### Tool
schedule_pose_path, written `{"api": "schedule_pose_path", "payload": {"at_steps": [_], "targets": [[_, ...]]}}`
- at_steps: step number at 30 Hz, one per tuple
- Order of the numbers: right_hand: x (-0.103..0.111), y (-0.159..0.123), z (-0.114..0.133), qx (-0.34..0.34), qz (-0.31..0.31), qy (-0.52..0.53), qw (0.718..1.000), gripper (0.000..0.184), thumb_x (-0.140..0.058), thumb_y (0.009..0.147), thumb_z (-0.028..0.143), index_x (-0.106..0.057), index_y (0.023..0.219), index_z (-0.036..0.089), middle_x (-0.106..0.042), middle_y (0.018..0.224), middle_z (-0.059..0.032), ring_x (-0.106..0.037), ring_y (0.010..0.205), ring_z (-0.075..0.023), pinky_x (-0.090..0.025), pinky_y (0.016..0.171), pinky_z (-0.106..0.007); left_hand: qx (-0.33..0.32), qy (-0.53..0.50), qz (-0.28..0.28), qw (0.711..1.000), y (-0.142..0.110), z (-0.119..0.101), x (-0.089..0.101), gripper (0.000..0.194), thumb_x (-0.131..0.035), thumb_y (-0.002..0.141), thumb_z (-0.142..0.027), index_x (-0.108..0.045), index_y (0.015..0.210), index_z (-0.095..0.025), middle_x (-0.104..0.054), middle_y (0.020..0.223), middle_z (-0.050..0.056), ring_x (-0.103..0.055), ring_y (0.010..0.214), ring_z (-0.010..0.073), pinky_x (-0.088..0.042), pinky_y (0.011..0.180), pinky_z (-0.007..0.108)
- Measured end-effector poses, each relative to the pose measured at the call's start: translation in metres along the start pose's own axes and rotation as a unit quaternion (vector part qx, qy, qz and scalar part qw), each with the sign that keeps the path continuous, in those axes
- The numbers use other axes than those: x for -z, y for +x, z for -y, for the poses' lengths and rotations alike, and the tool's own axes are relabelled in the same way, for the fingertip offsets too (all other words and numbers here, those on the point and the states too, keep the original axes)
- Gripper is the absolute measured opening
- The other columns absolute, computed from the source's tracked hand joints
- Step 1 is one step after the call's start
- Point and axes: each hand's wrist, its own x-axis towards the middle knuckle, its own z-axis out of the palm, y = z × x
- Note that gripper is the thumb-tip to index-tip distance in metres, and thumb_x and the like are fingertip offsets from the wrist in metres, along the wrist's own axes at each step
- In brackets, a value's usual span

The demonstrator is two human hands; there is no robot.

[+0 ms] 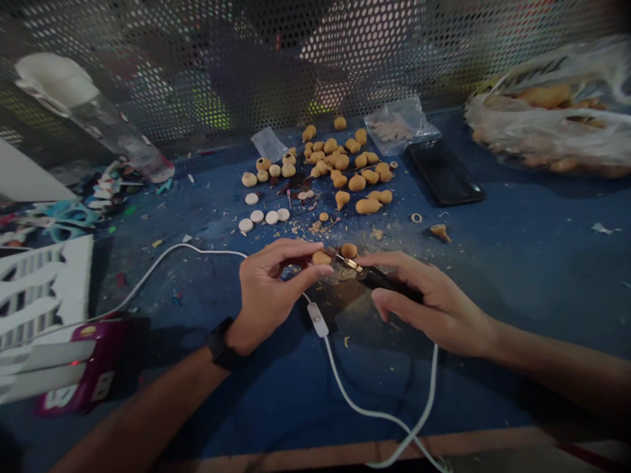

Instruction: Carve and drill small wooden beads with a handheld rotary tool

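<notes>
One small tan gourd-shaped wooden bead (321,258) sits pinched between the fingertips of the left hand (274,289), just above the blue counter (522,295). The right hand (424,305) closes around a black-handled tool (389,282), its brass tip (351,264) just beside the bead. A white cable (345,374) runs beneath; more beads (340,164) lie scattered beyond, near a black phone (444,172).

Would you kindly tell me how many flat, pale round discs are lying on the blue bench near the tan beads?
5: one pale disc sits slightly higher, and four more pale discs lie in a rough row below it, above the left hand. Others may be hidden among the beads.
</notes>
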Motion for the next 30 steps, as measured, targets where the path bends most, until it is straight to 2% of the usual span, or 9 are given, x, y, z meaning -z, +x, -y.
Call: {"api": "schedule_pose_path", "payload": {"at_steps": [5,10,16,21,30], "targets": [[-0.0007,-0.0001,0.0007,0.007,0.003,-0.004,1.0,0.036,-0.059,0.105,0.037,-0.061,0.139,0.024,-0.065,0.07,0.0044,-0.064,0.057,-0.0146,-0.05,0.058,-0.03,0.0,0.009,0.003,1.0,-0.0003,0.0,0.0004,0.021,-0.094,0.076,-0.031,-0.087,0.095,-0.026,-0.084,0.091,0.004,-0.075,0.077,0.0158,-0.064,0.069,0.027],[-0.0017,-0.0014,-0.0002,-0.012,-0.002,0.008,1.0,0.039,-0.059,0.106,0.039,-0.054,0.141,0.023,-0.067,0.071,0.0038,-0.067,0.061,-0.0158,-0.052,0.06,-0.03,0.005,0.004,-0.001,1.0,-0.0007,-0.0005,0.0,0.023,-0.095,0.075,-0.03,-0.086,0.095,-0.025,-0.083,0.091,0.005,-0.076,0.078,0.0159,-0.064,0.07,0.027],[-0.0011,-0.0025,-0.0011,-0.024,0.003,0.011,1.0,0.034,-0.06,0.105,0.043,-0.054,0.132,0.022,-0.069,0.071,0.004,-0.067,0.061,-0.0153,-0.053,0.061,-0.029,0.048,-0.011,-0.019,0.999,-0.0023,-0.0009,-0.001,0.031,-0.097,0.072,-0.031,-0.084,0.098,-0.021,-0.084,0.087,0.004,-0.077,0.073,0.0152,-0.066,0.072,0.027],[-0.0009,-0.0022,-0.0004,-0.022,0.007,0.014,1.0,0.033,-0.06,0.106,0.045,-0.054,0.13,0.022,-0.069,0.072,0.0034,-0.068,0.062,-0.0155,-0.053,0.061,-0.029,0.034,0.001,-0.015,0.999,-0.0014,-0.0026,-0.0011,0.025,-0.096,0.073,-0.032,-0.084,0.091,-0.02,-0.083,0.085,0.005,-0.077,0.072,0.0157,-0.066,0.07,0.027],[-0.001,-0.0019,-0.0026,-0.02,0.009,0.013,1.0,0.034,-0.06,0.106,0.046,-0.054,0.13,0.023,-0.069,0.074,0.0037,-0.067,0.063,-0.0149,-0.053,0.061,-0.028,0.023,-0.013,-0.011,1.0,-0.0017,-0.0016,-0.0007,0.023,-0.096,0.072,-0.026,-0.085,0.093,-0.022,-0.085,0.088,0.002,-0.08,0.076,0.0143,-0.067,0.073,0.023]]}}
